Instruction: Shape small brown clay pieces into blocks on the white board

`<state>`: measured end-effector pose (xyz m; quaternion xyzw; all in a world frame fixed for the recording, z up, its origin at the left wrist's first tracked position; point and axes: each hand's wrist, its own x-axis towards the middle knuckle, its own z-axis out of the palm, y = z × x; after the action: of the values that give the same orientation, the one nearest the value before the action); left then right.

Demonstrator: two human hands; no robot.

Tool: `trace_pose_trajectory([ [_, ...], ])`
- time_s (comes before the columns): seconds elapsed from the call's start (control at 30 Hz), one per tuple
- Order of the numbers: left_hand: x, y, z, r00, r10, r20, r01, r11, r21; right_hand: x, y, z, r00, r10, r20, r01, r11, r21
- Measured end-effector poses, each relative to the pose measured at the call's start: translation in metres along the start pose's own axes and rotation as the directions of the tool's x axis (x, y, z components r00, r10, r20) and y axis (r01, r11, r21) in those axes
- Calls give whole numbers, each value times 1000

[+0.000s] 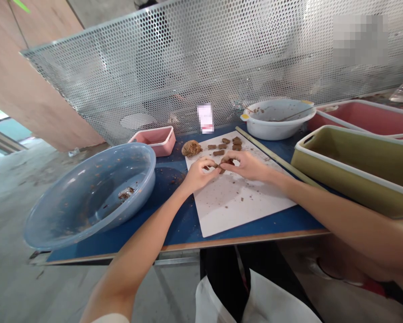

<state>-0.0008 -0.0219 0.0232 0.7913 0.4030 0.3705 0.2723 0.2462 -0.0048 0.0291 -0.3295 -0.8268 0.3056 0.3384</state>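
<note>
Blue tabletop [169, 184] on my feed: above its white board [221, 215], my left hand [203, 172] and right hand [244, 165] pinch a brown lump [223, 167] between fingertips. Short brown pieces [218, 153] lie at twelve o'clock, a rough clump [192, 148] at ten, a blue basin [76, 190] at nine.

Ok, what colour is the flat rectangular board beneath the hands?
The flat rectangular board is white, seen best in the head view.

We see brown pieces [218, 153], a brown lump [190, 148], a white board [228, 217] — speckled brown — a blue tabletop [179, 224], a paler blue basin [87, 190], a white-rimmed pink box [167, 146] and olive box [342, 174], and a silvery screen [201, 49] patterned with round holes.
</note>
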Motion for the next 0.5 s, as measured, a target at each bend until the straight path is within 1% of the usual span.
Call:
trace_pose_trajectory([
  [0.07, 0, 0, 0, 1000, -13, -7, 13, 1000, -9, 0, 1, 1, 1000, 10, -7, -10, 1000, 5],
  [0.17, 0, -2, -1, 1000, -2, -16, 2, 1000, -11, 0, 4, 2, 1000, 6, -19, -6, 1000, 4],
  [0.3, 2, -3, -3, 999, 19, -28, -19, 1000, 7, 0, 6, -2, 1000, -3, 11, 3, 1000, 0],
  [0.43, 3, -3, -6, 999, 47, 7, -47, 999, 15, -1, 5, -5, 1000, -11, 11, 11, 1000, 8],
  [0.5, 2, -4, -6, 998, 55, 22, -55, 998, 9, -1, 2, -4, 999, -10, 44, 9, 999, 36],
])
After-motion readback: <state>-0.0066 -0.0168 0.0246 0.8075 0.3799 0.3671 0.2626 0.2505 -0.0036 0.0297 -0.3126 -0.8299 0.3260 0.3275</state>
